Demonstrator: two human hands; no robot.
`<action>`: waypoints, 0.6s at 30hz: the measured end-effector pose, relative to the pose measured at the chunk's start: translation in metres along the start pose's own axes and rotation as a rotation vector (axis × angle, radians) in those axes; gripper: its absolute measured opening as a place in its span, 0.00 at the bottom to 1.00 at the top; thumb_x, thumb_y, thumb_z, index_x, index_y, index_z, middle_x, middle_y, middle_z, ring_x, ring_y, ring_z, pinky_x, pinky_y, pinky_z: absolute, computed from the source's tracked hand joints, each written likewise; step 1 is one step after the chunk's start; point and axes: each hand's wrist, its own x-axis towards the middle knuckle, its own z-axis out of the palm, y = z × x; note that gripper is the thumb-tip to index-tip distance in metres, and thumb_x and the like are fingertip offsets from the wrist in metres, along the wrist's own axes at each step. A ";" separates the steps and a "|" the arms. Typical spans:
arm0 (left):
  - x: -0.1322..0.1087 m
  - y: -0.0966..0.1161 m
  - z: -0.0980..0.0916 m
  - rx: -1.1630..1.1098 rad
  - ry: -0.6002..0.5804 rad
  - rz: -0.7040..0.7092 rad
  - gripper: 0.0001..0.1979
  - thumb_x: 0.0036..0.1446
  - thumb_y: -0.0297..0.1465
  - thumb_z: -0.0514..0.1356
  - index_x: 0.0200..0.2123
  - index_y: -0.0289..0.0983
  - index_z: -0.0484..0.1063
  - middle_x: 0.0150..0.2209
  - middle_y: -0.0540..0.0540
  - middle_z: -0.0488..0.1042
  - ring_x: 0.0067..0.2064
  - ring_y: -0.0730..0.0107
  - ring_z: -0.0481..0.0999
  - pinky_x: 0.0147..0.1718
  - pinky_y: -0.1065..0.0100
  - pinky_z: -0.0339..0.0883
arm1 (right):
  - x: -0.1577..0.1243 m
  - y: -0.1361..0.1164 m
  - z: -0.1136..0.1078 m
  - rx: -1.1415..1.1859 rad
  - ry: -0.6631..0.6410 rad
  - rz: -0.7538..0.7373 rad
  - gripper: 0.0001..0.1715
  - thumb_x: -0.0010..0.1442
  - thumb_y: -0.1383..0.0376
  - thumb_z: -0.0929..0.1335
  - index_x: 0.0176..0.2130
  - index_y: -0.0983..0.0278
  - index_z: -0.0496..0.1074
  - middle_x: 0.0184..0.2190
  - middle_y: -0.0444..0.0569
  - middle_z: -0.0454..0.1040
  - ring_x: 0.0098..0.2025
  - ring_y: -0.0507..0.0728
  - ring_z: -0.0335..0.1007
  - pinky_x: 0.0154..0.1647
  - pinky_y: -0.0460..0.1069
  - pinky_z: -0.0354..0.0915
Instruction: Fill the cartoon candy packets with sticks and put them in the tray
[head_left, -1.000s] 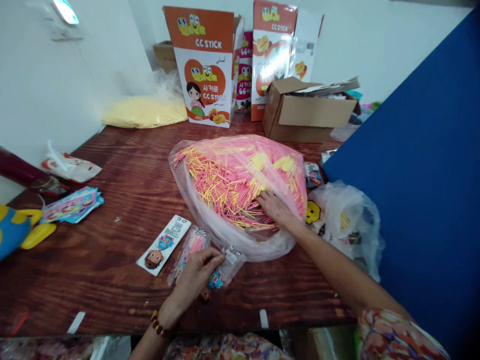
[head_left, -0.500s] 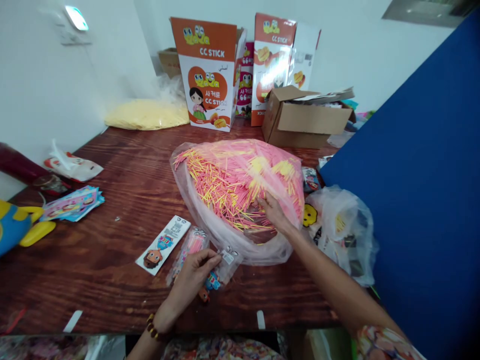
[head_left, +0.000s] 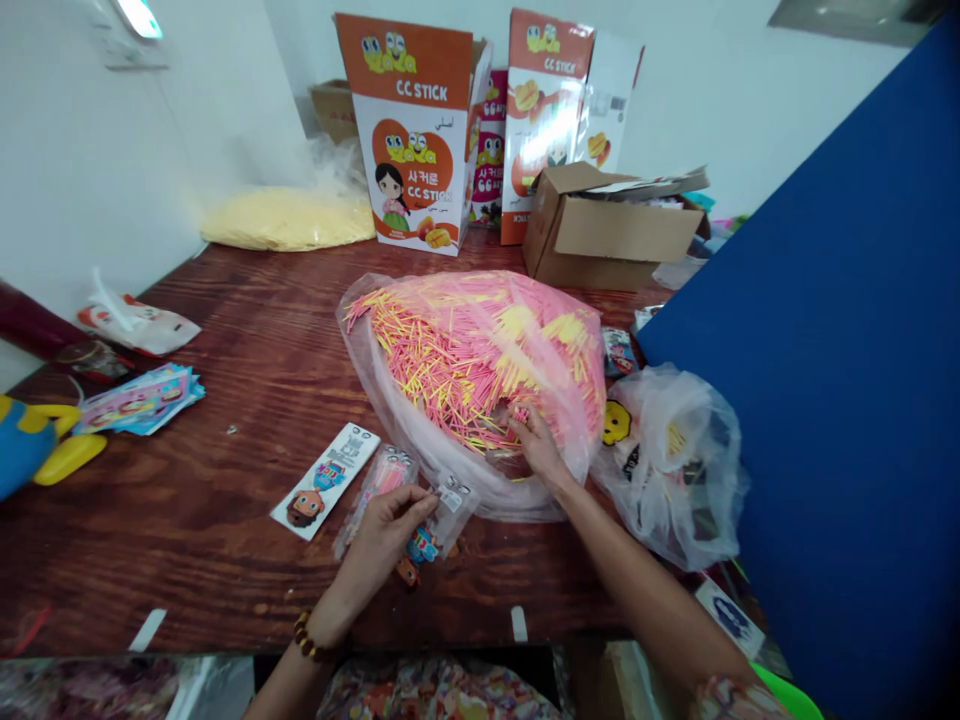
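A large clear plastic bag (head_left: 391, 408) lies open on the table, heaped with thin pink and yellow sticks (head_left: 420, 350). Inside its mouth, my right hand (head_left: 541, 452) has its fingers closed around a few pink sticks (head_left: 519, 413). My left hand (head_left: 381, 535) pinches the edge of a small clear printed packet (head_left: 448, 515) in front of the bag. Partly under that hand lies another packet (head_left: 388, 478) with pink sticks in it. To its left rests a white printed packet or stack of them (head_left: 324, 482) with a cartoon face.
Printed cartons (head_left: 409, 130) and an open brown box (head_left: 622, 235) stand at the back. A knotted-looking clear bag (head_left: 690, 480) sits at the right, beside a blue panel (head_left: 840, 350). Blue-pink packets (head_left: 146, 400), a wipes pack (head_left: 139, 325) and a yellow bag (head_left: 289, 220) are leftward.
My right hand has drawn slightly back toward the bag's mouth, and its fingers now hold pink sticks. My left hand keeps its pinch on the packet. The view has shifted slightly.
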 end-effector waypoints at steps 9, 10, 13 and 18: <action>0.004 0.011 0.008 -0.020 0.042 0.022 0.16 0.55 0.43 0.63 0.27 0.35 0.73 0.24 0.50 0.70 0.27 0.73 0.67 0.27 0.72 0.61 | -0.003 -0.025 0.005 0.284 0.077 0.136 0.15 0.54 0.54 0.68 0.37 0.61 0.69 0.27 0.43 0.75 0.34 0.57 0.74 0.43 0.54 0.69; 0.005 0.012 0.009 -0.014 0.047 0.045 0.16 0.55 0.43 0.62 0.27 0.35 0.73 0.24 0.50 0.69 0.27 0.73 0.66 0.27 0.72 0.61 | -0.004 -0.035 0.007 0.375 0.081 0.151 0.16 0.53 0.53 0.69 0.37 0.60 0.70 0.27 0.43 0.75 0.33 0.57 0.75 0.41 0.54 0.70; 0.011 0.015 0.013 0.016 0.060 0.144 0.15 0.57 0.42 0.62 0.27 0.36 0.73 0.25 0.51 0.70 0.28 0.73 0.66 0.28 0.72 0.62 | -0.013 -0.074 0.015 0.611 0.037 0.178 0.16 0.54 0.53 0.71 0.39 0.59 0.70 0.28 0.43 0.77 0.35 0.59 0.77 0.40 0.55 0.72; 0.017 0.020 0.016 0.062 0.064 0.238 0.14 0.59 0.40 0.60 0.28 0.37 0.73 0.25 0.51 0.69 0.29 0.71 0.67 0.30 0.71 0.63 | -0.029 -0.127 0.032 0.753 0.117 0.088 0.12 0.57 0.57 0.71 0.41 0.57 0.70 0.33 0.43 0.79 0.43 0.59 0.79 0.49 0.56 0.71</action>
